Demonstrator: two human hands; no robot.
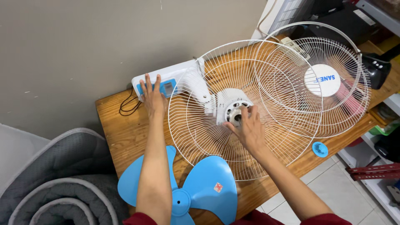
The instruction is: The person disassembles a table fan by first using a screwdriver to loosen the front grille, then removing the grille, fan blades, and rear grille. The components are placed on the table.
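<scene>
Fan apart on the wooden table (125,137): blue blade (200,187) and front grille (329,79) off, rear grille (233,125) still mounted, right hand (248,130) fingers seemingly pinched at its hub nut (236,113), left hand (152,96) spread flat on the white base (175,81).

The counter (121,133) is showing varnished, grainy wood. The rear guard (196,125) and front guard (333,121) are looking like white-coated metal wire, thin and smooth. The blue blade (208,187) and small cap (320,149) are shining as glossy plastic. The grey mat (54,179) is appearing as soft, matt cloth.
</scene>
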